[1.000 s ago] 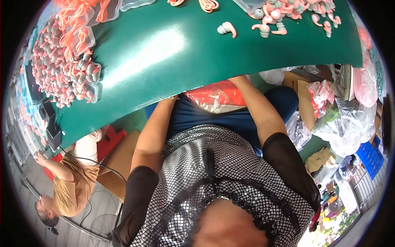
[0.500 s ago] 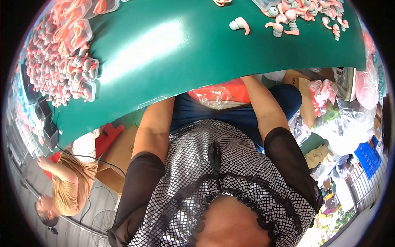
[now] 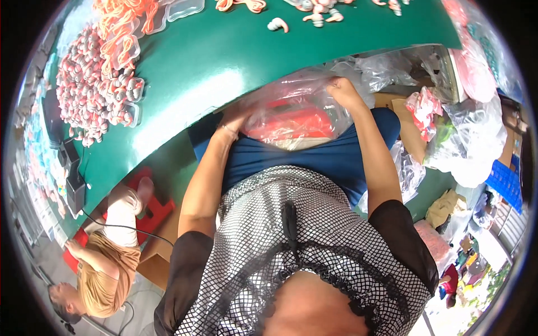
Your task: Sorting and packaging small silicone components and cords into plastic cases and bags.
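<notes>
A large clear plastic bag (image 3: 291, 92) is spread between my hands, over my lap and along the near edge of the green table. My right hand (image 3: 343, 91) is closed on the bag's right side. My left hand (image 3: 235, 119) is at the bag's left side, close under the table edge; its fingers are blurred and partly hidden. A bright red thing (image 3: 297, 122) shows through the clear film on my lap; its kind is unclear.
On the green table (image 3: 207, 50) lie a heap of grey-and-orange earplugs (image 3: 89, 84), orange cords (image 3: 120, 28) and clear plastic cases (image 3: 185, 7). Plastic bags (image 3: 471, 140) and a cardboard box (image 3: 412, 126) stand at right. A co-worker (image 3: 106, 269) sits at left.
My right hand has come up into sight from under the table edge, and more of the clear bag shows. My left hand shows more too. The view has shifted to the right.
</notes>
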`<state>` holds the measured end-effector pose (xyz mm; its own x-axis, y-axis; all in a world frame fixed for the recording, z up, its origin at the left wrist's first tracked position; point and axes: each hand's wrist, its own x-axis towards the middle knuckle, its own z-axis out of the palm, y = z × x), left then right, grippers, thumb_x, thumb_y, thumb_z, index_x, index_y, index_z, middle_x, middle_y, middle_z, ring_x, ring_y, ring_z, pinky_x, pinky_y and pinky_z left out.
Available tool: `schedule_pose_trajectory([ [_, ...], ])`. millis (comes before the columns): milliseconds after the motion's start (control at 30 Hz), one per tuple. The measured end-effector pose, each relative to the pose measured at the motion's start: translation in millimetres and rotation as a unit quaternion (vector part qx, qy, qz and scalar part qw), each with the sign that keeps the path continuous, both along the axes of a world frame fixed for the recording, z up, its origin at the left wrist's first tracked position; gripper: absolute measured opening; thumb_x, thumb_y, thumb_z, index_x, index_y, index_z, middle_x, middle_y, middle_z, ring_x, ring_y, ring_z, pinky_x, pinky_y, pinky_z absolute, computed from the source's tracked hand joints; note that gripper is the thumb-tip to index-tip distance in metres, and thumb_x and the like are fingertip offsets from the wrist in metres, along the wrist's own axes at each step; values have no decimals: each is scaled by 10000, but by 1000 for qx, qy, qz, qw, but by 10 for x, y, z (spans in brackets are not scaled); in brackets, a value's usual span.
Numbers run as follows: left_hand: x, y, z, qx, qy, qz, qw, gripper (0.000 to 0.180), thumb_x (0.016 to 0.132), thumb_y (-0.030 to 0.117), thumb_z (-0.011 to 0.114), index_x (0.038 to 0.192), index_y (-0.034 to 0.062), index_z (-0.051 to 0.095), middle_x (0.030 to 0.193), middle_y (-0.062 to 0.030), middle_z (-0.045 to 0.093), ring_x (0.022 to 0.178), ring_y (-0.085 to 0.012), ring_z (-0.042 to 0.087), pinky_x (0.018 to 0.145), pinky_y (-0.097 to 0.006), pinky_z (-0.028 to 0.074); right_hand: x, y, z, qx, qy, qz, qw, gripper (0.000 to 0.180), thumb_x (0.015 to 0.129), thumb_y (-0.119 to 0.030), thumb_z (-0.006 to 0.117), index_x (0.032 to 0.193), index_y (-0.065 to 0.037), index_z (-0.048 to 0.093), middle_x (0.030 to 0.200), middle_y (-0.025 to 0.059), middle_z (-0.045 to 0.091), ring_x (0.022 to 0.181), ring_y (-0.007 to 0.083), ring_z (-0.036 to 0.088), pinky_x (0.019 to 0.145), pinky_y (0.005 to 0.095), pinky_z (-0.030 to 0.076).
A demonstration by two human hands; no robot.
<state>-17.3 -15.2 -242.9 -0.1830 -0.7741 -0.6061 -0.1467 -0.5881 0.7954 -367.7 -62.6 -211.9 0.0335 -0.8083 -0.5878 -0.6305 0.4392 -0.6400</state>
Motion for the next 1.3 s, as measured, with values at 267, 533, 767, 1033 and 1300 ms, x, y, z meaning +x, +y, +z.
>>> schedule_pose_trajectory([
  [267,-126,364,739,-154,-2,-21,988,469,854,174,786,1231,-53,625,1153,-93,679,1035,-179,632,949,-338,497,43,590,1203,-119,-236,-63,962,368,872,-37,553,1207,88,638,1083,44,684,913,78,599,792,230,474],
  [533,-935,595,1332,-552,-140,-53,820,382,767,138,780,1120,32,679,1089,-181,634,1091,-383,586,952,-466,477,96,929,1519,-183,-368,-93,907,320,878,4,539,1175,39,654,1073,11,675,885,56,583,791,217,464],
  [767,-921,468,1105,-611,-233,-176,736,258,705,44,662,963,40,650,1160,-132,641,1098,-335,594,943,-438,492,183,1024,1841,-227,-424,-100,871,344,866,-3,556,1197,42,638,1109,57,677,936,94,621,835,238,488],
  [1033,-186,1182,1646,-583,-113,-352,724,240,700,65,654,935,26,633,861,-131,645,761,-339,640,639,-454,508,383,1218,2201,-245,-497,-53,831,351,845,4,549,1182,52,637,1121,87,675,995,127,635,872,265,497],
  [1300,-161,1015,1881,-360,171,-220,891,504,873,330,714,1258,18,626,1220,-142,622,1066,-210,587,911,-331,478,563,1353,2628,-333,-469,73,815,300,840,-6,521,1109,66,633,1090,90,652,991,143,618,889,284,480],
])
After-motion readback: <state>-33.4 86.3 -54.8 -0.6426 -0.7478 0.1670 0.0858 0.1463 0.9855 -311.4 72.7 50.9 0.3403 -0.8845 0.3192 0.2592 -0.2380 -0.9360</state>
